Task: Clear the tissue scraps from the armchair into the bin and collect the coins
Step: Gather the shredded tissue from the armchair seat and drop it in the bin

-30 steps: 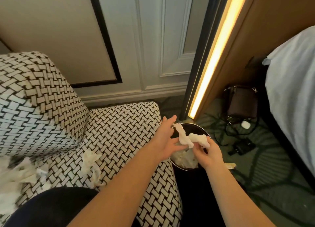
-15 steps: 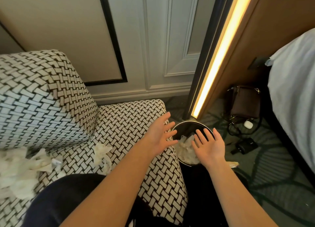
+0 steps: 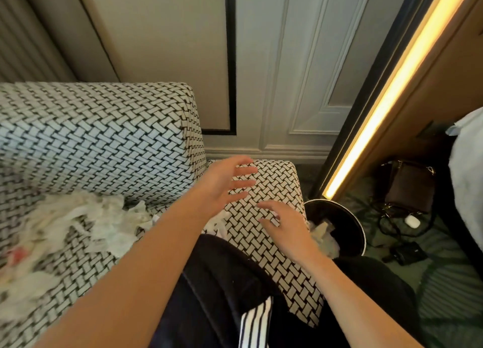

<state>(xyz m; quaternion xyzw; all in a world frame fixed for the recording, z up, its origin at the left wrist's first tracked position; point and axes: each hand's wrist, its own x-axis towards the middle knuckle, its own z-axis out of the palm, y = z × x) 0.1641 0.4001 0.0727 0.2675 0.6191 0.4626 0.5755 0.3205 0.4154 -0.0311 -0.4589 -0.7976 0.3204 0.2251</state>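
Tissue clearing looks only partly done. Some crumpled white tissue (image 3: 324, 236) lies inside the round black waste bin (image 3: 362, 232), which stands on the floor just right of the black-and-white woven-pattern armchair (image 3: 104, 138). Most of the job appears to lie ahead. A large heap of torn white tissue scraps (image 3: 86, 217) covers the left part of the seat, against the foot of the backrest. A smaller white scrap (image 3: 218, 223) lies near the middle of the seat, just beside the left forearm. The far left of the seat is blurred; a reddish patch shows there, but I cannot tell what it is. No coins can be made out anywhere, so that part of the task seems not yet begun, or the coins are hidden under the tissue.

Both hands hold nothing. The left hand (image 3: 224, 188) hovers over the right part of the seat, its fingers (image 3: 243, 183) straight and spread. The right hand (image 3: 285, 230) is nearer and further right, by the seat's right edge beside the bin, its fingers (image 3: 266, 206) also spread and loosely extended. The likely next step is a reach leftward for another handful from the heap.
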